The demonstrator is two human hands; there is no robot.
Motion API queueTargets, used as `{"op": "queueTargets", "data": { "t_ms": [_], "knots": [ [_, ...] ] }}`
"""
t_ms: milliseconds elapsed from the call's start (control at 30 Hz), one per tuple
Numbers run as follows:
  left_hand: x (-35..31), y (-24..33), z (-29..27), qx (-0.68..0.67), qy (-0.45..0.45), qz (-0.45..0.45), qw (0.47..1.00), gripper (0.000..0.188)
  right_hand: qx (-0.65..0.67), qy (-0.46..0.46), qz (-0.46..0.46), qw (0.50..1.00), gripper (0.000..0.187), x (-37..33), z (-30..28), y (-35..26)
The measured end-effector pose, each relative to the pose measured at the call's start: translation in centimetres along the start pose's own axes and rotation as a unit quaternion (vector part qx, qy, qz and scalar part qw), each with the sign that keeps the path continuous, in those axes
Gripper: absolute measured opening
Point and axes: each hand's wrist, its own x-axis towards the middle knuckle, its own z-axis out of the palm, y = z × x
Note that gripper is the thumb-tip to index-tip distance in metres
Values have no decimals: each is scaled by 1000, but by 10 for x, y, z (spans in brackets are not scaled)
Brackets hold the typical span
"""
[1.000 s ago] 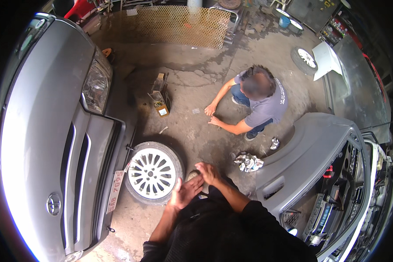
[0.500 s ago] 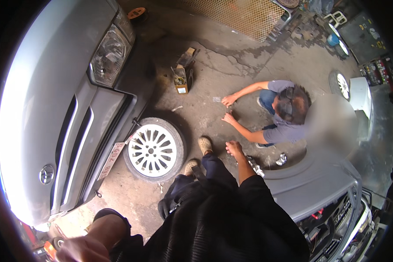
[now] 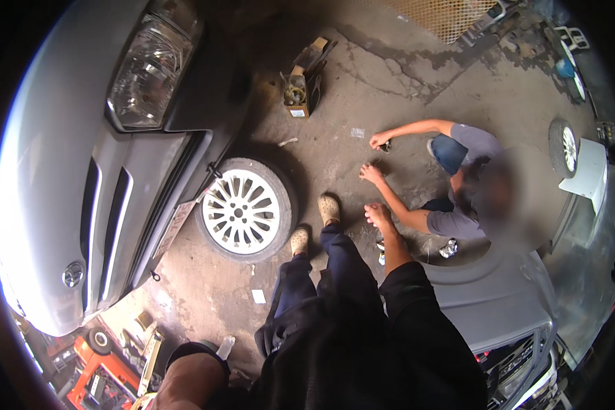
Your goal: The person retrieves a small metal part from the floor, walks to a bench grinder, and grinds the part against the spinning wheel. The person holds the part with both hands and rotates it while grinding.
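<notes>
My right hand [image 3: 376, 214] hangs over the floor, its fingers loosely bent and slightly apart, with nothing visible in them. It is nearest to the forearm of a person [image 3: 468, 147] crouching at the right. One of that person's hands [image 3: 380, 141] is by a small dark thing on the floor; the other hand [image 3: 372, 173] hovers closer to mine. My left forearm [image 3: 195, 383] comes in at the lower edge, and its hand is cut off there. Between my shoes and the car on the left lies a tyre on a white multi-spoke wheel [image 3: 241, 212].
A silver car front [image 3: 68, 205] fills the left. Grey bodywork [image 3: 485, 294] stands at the right, beside a crumpled shiny thing [image 3: 449, 247]. An open cardboard box [image 3: 296, 96] sits beyond the wheel. An orange jack-like tool [image 3: 99, 369] lies lower left. Another wheel [image 3: 564, 147] stands far right.
The view has shifted; more floor and the orange tool show at the lower left. My left hand has gone out of view. The crouching person's nearer arm has come closer to my right hand.
</notes>
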Motion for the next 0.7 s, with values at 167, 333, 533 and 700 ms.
{"op": "queueTargets", "data": {
  "t_ms": [167,333,533,700],
  "knots": [
    [-25,-77,-35,-62,97,-74,991,27,37,-10,-5,999,19,79,-11,4],
    [-55,-134,-62,-100,193,-131,967,23,68,-5,68,995,17,129,-15,-3],
    [-79,-169,-86,-128,260,-165,943,19,130,-9,79,988,17,160,-2,1],
    [-100,-187,-105,-168,343,-168,909,17,83,90,-74,990,13,191,9,27]
  ]
}}
